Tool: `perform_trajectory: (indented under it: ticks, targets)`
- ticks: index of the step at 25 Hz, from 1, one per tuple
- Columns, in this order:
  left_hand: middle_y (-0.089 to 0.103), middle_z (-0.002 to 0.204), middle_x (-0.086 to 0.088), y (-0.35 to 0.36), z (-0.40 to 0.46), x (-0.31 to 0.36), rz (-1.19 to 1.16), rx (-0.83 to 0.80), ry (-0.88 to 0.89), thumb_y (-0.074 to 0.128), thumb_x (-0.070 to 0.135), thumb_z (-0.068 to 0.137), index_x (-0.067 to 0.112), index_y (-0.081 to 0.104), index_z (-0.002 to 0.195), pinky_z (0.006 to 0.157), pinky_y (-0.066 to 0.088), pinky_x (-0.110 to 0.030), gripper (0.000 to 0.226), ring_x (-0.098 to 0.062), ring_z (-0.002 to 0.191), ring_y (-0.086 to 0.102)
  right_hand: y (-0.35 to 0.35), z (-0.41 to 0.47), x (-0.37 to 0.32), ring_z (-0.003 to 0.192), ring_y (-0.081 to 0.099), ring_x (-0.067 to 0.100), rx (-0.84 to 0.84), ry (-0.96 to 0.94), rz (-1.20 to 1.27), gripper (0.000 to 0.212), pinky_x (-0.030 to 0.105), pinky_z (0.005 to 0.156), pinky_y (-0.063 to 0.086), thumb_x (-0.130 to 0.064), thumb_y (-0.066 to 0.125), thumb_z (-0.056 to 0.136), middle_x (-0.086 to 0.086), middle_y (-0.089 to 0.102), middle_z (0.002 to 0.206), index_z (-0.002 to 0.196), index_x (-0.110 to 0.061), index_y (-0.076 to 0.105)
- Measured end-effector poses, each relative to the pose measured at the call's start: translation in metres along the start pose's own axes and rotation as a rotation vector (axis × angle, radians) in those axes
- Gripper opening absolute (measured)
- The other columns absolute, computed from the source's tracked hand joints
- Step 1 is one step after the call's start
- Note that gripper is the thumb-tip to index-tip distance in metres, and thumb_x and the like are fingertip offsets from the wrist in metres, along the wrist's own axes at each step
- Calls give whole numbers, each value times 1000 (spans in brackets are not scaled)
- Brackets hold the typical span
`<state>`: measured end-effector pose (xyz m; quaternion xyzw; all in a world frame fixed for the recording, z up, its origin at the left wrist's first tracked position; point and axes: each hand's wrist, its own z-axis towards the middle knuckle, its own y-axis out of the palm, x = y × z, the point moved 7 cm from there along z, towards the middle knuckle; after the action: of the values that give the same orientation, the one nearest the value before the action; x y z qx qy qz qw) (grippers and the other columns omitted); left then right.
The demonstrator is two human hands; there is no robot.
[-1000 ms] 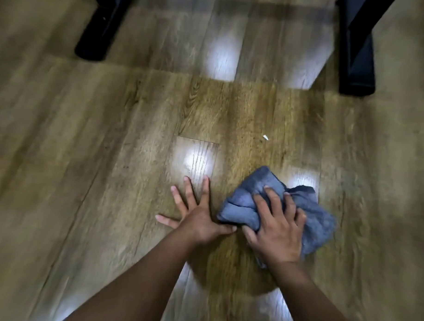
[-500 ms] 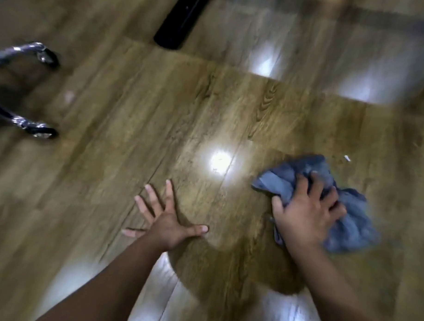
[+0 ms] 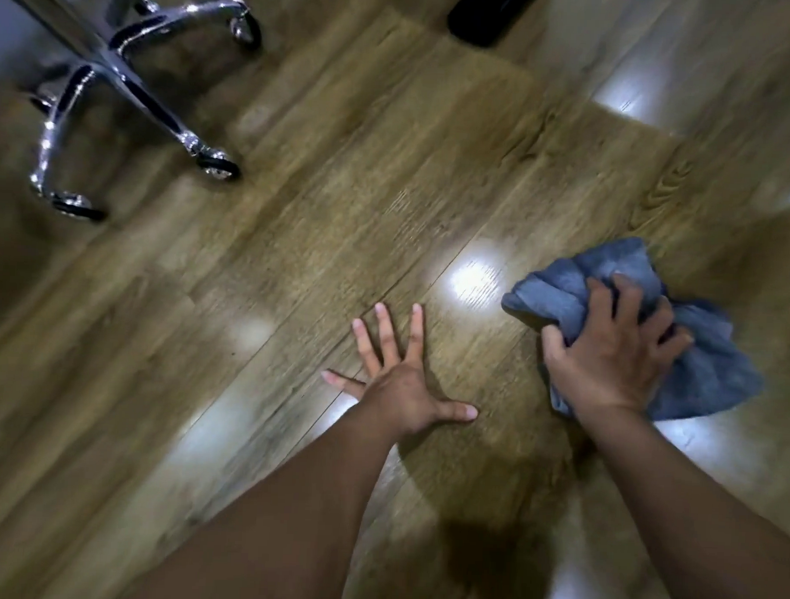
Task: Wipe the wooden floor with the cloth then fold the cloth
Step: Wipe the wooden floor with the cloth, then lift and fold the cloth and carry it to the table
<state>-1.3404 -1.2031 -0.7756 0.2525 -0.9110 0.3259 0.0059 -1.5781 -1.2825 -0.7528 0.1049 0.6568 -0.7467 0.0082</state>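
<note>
Right hand (image 3: 615, 356) bunching the cloth (image 3: 713, 373) on the wooden floor (image 3: 342, 208) | left hand (image 3: 403, 389) spread flat beside it | you're mid-wipe | next: sweep, then fold

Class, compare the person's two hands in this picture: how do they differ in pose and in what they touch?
The left hand lies flat with fingers spread; the right hand has its fingers curled. The left hand presses bare floor; the right hand grips the bunched blue cloth. Both are down at the floor.
</note>
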Motion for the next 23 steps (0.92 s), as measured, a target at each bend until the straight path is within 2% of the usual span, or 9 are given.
perform_trajectory:
  ticks: [4,9,11,12,14,16,17,20,23]
  targets:
    - [-72,124,9,1,5,-1,-12,-9,-30,82,80,45,50,-55,125,78,-25,-87,161,-29,114,-67,-2,1,1,124,36,48,-27,16,-46,66,65,99,27,-54,48,71,11,40,134,126,-17,48]
    - [-74,119,8,3,10,-3,-19,1,3,82,80,47,51,-53,126,70,-26,-87,160,-29,111,-69,-1,-13,-2,126,34,50,-130,-13,-66,65,65,100,27,-47,63,78,16,38,140,130,-15,43]
    - [-71,127,8,0,2,-2,-36,14,61,83,75,55,52,-46,134,72,-24,-87,153,-28,117,-65,-9,-41,-11,126,33,48,-202,-15,-62,68,64,100,28,-47,64,78,15,35,142,133,-15,41]
    - [-65,137,9,-1,-3,-2,-55,31,113,83,67,62,54,-36,141,76,-22,-87,144,-27,124,-61,-13,-68,-17,125,33,47,-213,-9,-79,69,62,100,29,-47,66,78,13,33,143,134,-15,41]
    - [-38,160,13,-5,-13,-17,-98,120,243,76,45,75,56,1,155,96,-16,-84,110,-19,144,-41,-16,-130,-33,129,31,45,-214,16,-71,72,61,101,29,-46,69,78,9,31,145,137,-17,40]
    - [2,169,16,-6,-38,-61,-61,234,378,67,35,85,46,40,149,116,-3,-68,70,-9,155,-9,-14,-185,-57,133,27,47,-259,7,-21,73,63,102,25,-44,72,77,8,30,148,138,-17,41]
    - [17,167,16,-4,-52,-91,-50,251,438,64,31,90,40,51,144,121,3,-59,56,-6,154,3,-12,-209,-71,134,26,48,-277,-2,6,74,65,101,25,-42,74,76,10,32,149,138,-17,43]
    - [39,160,9,10,-91,-171,-120,228,504,58,14,94,29,61,136,124,13,-35,45,-11,152,21,-13,-262,-104,129,32,51,-316,-39,-23,75,66,96,28,-36,82,70,13,39,144,133,-14,49]
    - [42,158,-1,19,-115,-225,-199,198,449,55,12,97,23,58,141,123,15,-25,46,-17,152,25,-21,-294,-136,120,37,47,-375,-97,-83,69,62,91,33,-34,82,70,11,42,137,129,-16,51]
